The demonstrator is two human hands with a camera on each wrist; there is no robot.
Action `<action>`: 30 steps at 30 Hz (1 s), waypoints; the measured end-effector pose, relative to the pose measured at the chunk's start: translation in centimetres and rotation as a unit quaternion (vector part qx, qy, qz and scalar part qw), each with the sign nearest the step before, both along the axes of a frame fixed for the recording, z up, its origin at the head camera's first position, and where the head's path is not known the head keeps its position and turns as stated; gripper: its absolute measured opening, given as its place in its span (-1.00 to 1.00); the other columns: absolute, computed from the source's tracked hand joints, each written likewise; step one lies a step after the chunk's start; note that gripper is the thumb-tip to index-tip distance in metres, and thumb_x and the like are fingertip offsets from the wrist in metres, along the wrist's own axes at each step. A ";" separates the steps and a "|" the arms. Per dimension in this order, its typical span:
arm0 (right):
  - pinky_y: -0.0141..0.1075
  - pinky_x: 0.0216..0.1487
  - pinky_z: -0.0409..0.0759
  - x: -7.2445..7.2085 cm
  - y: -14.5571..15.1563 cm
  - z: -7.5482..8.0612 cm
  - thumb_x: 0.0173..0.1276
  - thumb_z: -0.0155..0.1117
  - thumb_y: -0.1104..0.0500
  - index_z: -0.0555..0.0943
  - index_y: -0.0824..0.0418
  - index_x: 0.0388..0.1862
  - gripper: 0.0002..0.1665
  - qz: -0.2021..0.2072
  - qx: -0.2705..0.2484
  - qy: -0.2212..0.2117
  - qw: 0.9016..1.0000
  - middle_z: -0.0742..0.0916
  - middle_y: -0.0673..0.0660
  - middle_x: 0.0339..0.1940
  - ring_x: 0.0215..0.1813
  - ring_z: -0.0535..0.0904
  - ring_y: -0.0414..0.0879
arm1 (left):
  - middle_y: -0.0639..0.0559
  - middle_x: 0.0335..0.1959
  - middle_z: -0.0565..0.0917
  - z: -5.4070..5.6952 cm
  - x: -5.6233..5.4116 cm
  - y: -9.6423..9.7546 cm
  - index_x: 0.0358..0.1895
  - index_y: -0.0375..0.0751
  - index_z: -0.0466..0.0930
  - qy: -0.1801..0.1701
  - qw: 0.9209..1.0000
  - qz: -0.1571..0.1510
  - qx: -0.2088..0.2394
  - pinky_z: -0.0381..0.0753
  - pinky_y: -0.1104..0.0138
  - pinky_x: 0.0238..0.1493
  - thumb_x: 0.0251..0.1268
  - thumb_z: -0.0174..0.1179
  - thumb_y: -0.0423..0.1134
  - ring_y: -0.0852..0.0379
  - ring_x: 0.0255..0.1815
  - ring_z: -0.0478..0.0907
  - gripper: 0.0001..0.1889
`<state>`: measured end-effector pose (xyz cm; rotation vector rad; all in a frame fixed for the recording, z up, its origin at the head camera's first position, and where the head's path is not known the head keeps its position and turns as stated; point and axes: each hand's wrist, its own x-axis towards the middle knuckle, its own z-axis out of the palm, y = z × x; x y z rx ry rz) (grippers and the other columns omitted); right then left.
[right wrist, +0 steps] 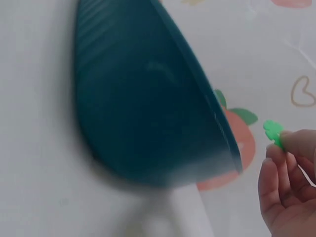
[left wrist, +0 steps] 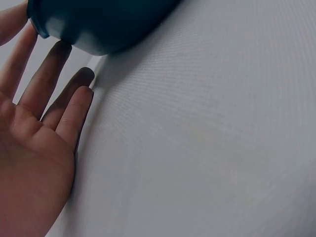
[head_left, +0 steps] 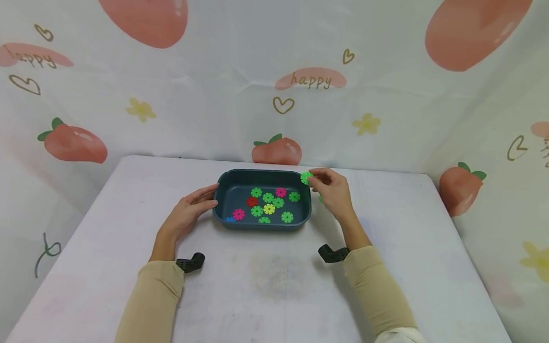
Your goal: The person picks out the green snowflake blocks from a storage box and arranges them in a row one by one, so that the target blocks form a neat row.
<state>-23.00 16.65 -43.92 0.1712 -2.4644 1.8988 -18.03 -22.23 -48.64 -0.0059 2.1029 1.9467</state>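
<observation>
A dark teal plastic basin (head_left: pixel 260 227) stands on the table with several notched snowflake discs inside: green, pink, red, yellow and blue. My left hand (head_left: pixel 190 212) rests against the basin's left end, its fingertips touching the wall and rim. In the left wrist view those fingers (left wrist: pixel 42 81) are mostly straight under the basin's edge. Above the right rim, my right hand (head_left: pixel 333 192) pinches a green snowflake disc (head_left: pixel 306 178) between thumb and fingers. The right wrist view shows this green disc (right wrist: pixel 273 132) held in the air, apart from the basin.
A green piece (head_left: pixel 321 199) lies on the table, partly hidden by my right hand. The white table (head_left: pixel 266 307) meets a fruit-printed cloth backdrop (head_left: pixel 212 110). Black wrist devices (head_left: pixel 191 263) sit at both cuffs.
</observation>
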 end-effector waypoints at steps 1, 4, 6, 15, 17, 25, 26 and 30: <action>-0.39 -0.12 0.71 -0.1 0.3 -0.1 0.45 0.35 0.13 0.68 0.28 0.15 -0.63 -0.006 0.003 0.000 1.000 0.74 0.31 -0.05 -0.11 0.70 0.08 | -0.08 0.60 0.31 0.0 0.0 0.0 0.56 -0.03 0.29 0.001 1.000 0.001 0.000 0.11 0.05 0.66 0.45 0.27 -0.11 0.03 0.63 0.20 -0.34; -0.32 -0.08 0.73 -0.1 1.2 -0.5 0.43 0.38 0.09 0.70 0.23 0.11 -0.65 -0.023 0.011 0.000 1.000 0.76 0.17 -0.13 -0.10 0.71 0.11 | -0.09 0.59 0.32 0.0 0.0 0.1 0.55 -0.03 0.31 0.004 1.000 0.001 -0.002 0.13 0.05 0.66 0.46 0.27 -0.12 0.05 0.62 0.22 -0.35; -0.34 -0.10 0.73 -0.2 1.7 -0.7 0.43 0.38 0.08 0.70 0.23 0.10 -0.65 -0.034 0.013 -0.002 0.999 0.75 0.06 -0.18 -0.06 0.69 0.21 | -0.10 0.59 0.32 0.0 0.0 0.1 0.55 -0.03 0.30 0.006 1.000 -0.001 -0.002 0.13 0.05 0.66 0.46 0.26 -0.12 0.05 0.61 0.23 -0.35; -0.37 -0.10 0.73 0.0 3.8 -1.2 0.43 0.38 0.09 0.68 0.28 0.13 -0.61 -0.066 0.016 -0.015 0.998 0.75 -0.01 -0.21 -0.18 0.73 -0.09 | -0.11 0.60 0.31 0.1 0.1 0.1 0.56 -0.03 0.30 0.005 1.000 0.000 -0.001 0.15 0.05 0.65 0.46 0.26 -0.13 0.06 0.60 0.25 -0.35; -0.37 -0.09 0.73 0.0 4.2 -1.3 0.43 0.37 0.08 0.68 0.29 0.16 -0.58 -0.070 0.018 -0.019 0.997 0.76 0.07 -0.16 -0.20 0.72 -0.16 | -0.12 0.60 0.31 0.1 0.1 0.1 0.56 -0.04 0.29 0.005 1.000 0.000 -0.001 0.13 0.03 0.65 0.46 0.26 -0.13 0.03 0.61 0.23 -0.34; -0.37 -0.14 0.68 0.0 5.6 -2.5 0.44 0.36 0.05 0.68 0.23 0.17 -0.59 -0.098 0.041 -0.034 0.994 0.76 -0.02 -0.20 -0.24 0.68 -0.28 | -0.09 0.59 0.32 0.0 0.0 -0.1 0.56 -0.05 0.29 0.000 1.000 0.002 0.005 0.21 0.17 0.62 0.46 0.27 -0.15 0.15 0.56 0.28 -0.34; -0.38 -0.15 0.67 0.0 5.8 -2.6 0.44 0.36 0.04 0.68 0.21 0.16 -0.60 -0.102 0.048 -0.035 0.993 0.75 -0.03 -0.21 -0.23 0.68 -0.27 | -0.09 0.59 0.33 0.0 -0.1 -0.1 0.56 -0.04 0.29 0.001 1.000 0.001 0.004 0.23 0.20 0.61 0.46 0.27 -0.14 0.17 0.55 0.29 -0.34; -0.45 -0.20 0.65 0.2 6.6 -3.3 0.48 0.31 0.04 0.67 0.19 0.16 -0.62 -0.109 0.081 -0.031 0.990 0.72 0.01 -0.15 -0.20 0.66 -0.27 | -0.08 0.59 0.33 -0.1 -0.1 -0.1 0.56 -0.03 0.30 0.003 1.000 -0.001 0.001 0.24 0.23 0.60 0.45 0.27 -0.13 0.18 0.55 0.29 -0.34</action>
